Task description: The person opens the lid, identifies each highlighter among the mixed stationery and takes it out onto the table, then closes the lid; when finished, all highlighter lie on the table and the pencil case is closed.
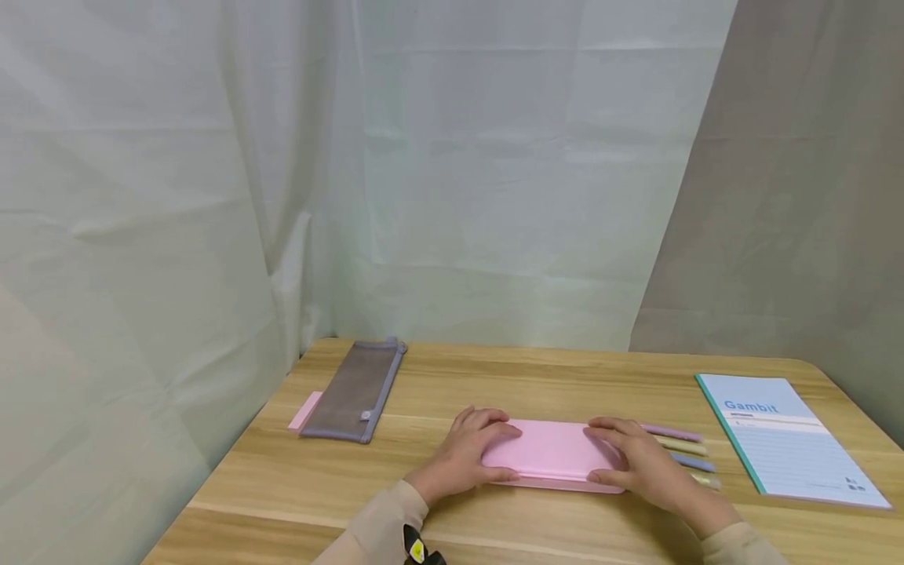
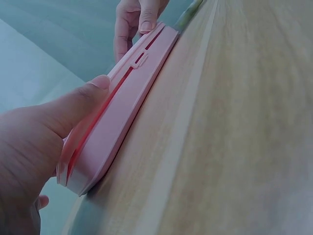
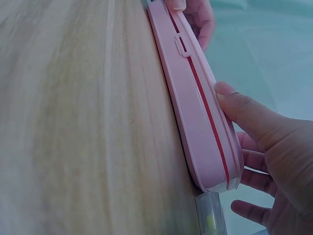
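A pink pencil case (image 1: pixel 544 451) lies on the table between both hands. My left hand (image 1: pixel 468 453) grips its left end, thumb at the near edge and fingers over the top. At the other end, my right hand (image 1: pixel 639 463) holds it the same way. In the left wrist view a narrow red gap runs between the lid and the body of the pencil case (image 2: pixel 117 117), past a small clasp. The right wrist view shows the same gap along the pencil case (image 3: pixel 188 107), with my thumb on the lid's edge.
Several pens (image 1: pixel 681 447) lie just right of the case, partly behind my right hand. A notebook (image 1: pixel 791 439) marked "Gambit" lies farther right. At the left are a grey zip pouch (image 1: pixel 353 392) and a pink strip (image 1: pixel 306 410) beside it. Curtains (image 1: pixel 494 173) hang behind the table.
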`<action>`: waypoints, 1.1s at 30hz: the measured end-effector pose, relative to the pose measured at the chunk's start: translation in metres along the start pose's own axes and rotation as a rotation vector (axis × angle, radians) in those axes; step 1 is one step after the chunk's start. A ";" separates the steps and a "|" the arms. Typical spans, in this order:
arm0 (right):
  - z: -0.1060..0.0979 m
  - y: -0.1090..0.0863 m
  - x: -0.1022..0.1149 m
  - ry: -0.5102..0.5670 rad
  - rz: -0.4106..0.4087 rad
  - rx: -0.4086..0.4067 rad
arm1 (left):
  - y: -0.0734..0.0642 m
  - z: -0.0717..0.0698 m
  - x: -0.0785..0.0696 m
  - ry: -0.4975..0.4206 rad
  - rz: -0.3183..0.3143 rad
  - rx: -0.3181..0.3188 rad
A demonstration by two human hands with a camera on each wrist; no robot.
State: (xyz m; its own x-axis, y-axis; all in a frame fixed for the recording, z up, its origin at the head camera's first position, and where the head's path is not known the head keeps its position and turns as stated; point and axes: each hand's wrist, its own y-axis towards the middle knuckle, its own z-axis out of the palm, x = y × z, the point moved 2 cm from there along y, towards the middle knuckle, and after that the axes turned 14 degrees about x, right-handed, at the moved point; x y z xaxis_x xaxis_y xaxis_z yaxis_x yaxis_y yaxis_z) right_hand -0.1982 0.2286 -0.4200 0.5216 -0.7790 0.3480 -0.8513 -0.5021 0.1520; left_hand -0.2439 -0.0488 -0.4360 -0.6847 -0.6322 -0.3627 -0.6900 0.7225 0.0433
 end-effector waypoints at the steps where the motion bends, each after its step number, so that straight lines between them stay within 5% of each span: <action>1: 0.000 0.000 0.000 0.000 -0.002 -0.002 | 0.000 0.000 0.000 -0.007 -0.002 0.001; 33: 0.007 -0.003 0.004 -0.120 -0.029 -0.072 | 0.002 0.000 -0.002 0.014 -0.035 0.008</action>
State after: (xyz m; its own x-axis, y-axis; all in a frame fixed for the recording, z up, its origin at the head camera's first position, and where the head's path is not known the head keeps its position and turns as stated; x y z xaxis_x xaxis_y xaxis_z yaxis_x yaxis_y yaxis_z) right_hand -0.1934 0.2241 -0.4257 0.5455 -0.8060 0.2298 -0.8353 -0.5002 0.2281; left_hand -0.2439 -0.0460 -0.4356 -0.6631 -0.6611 -0.3511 -0.7120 0.7018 0.0233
